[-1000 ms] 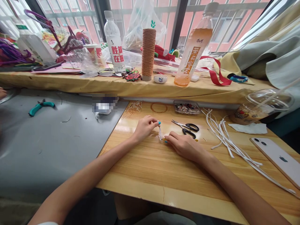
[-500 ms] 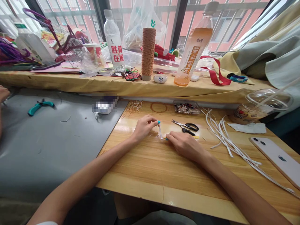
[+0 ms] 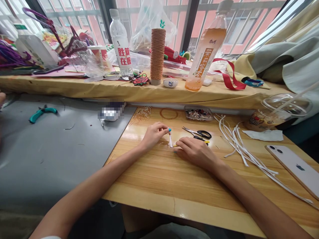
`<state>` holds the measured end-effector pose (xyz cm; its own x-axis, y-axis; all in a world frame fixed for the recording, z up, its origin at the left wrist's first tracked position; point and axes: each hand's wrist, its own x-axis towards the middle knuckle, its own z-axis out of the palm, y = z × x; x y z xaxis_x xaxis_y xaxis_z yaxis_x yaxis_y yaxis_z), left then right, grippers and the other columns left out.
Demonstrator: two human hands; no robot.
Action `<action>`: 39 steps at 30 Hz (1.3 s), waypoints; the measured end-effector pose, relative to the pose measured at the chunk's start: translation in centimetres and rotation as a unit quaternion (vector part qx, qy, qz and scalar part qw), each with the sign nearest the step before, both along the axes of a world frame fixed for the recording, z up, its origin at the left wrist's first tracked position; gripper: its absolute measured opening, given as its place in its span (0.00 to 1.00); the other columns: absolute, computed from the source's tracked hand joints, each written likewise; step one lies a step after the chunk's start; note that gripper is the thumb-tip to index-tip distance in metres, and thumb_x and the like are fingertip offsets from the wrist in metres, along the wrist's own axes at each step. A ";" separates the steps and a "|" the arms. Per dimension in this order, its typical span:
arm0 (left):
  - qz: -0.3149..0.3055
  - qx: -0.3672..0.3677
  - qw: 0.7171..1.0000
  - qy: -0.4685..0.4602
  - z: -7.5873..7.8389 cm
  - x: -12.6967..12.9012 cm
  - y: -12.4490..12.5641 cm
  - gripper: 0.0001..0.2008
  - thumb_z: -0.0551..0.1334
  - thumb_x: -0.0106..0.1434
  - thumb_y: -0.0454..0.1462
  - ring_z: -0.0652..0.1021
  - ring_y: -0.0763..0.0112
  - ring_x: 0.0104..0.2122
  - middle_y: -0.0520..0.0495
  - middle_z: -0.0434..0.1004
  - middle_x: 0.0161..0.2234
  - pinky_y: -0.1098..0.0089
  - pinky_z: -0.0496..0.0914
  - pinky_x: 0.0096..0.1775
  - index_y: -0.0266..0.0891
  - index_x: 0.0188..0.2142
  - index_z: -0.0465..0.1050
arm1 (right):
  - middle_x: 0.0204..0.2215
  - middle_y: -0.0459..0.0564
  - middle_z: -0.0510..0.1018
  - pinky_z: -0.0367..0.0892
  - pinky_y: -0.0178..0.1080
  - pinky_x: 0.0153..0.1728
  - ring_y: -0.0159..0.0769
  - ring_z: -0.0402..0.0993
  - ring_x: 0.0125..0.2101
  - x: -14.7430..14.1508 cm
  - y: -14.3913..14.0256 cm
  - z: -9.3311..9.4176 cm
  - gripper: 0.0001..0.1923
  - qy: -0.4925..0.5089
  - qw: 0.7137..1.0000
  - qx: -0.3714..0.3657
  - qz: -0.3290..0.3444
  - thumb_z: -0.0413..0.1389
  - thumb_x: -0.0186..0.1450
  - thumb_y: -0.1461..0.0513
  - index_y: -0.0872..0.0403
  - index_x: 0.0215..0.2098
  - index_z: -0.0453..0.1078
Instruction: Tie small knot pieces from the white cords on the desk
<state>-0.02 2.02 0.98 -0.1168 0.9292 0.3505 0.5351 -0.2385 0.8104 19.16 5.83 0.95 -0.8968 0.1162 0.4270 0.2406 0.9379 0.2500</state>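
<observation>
2 bare hands work over the wooden table (image 3: 139, 179), head view. Left hand (image 3: 155, 134): thumb and finger pinch the far end of a short white strip (image 3: 170, 140). Strip sits mid-table between the hands, running from the left fingertips toward the near side; its near end meets the tip of a slim yellow tool (image 3: 206, 142). Right hand (image 3: 195, 149): fingers grasp that tool, its rear end showing past the knuckles to the right. Tip through the strip or only against it: cannot tell, too small.

Step in hand, my judgement: tool tip applied to the strip's near end, far end anchored by the left pinch. Next move seems to call for a steady left pinch and a small, controlled motion of the tool; likely fault would be the strip slipping off the tip.

Surroundings: 1 pair of black-handled scissors (image 3: 204, 134) just beyond the right hand, partly hidden by it. Far side: 1 clear tray (image 3: 196, 119) of small pieces. Right: loose white cords (image 3: 236, 141), then 1 phone (image 3: 296, 169).
</observation>
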 end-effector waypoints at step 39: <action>-0.041 -0.017 0.999 0.006 -0.1 -0.1 0.1 0.09 0.57 0.56 0.38 0.67 0.75 0.27 0.51 0.69 0.26 0.74 0.60 0.30 0.36 0.26 0.73 | 0.27 0.49 0.73 0.55 0.33 0.22 0.30 0.68 0.23 0.5 0.3 0.6 0.12 -0.002 0.998 0.055 -0.024 0.43 0.64 0.65 0.58 0.43 0.65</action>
<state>-0.13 2.13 0.87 -0.0361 0.9469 0.3194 0.5251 -0.2540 0.8122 19.66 6.08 1.53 -0.8928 0.1110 0.4365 0.2830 0.8923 0.3518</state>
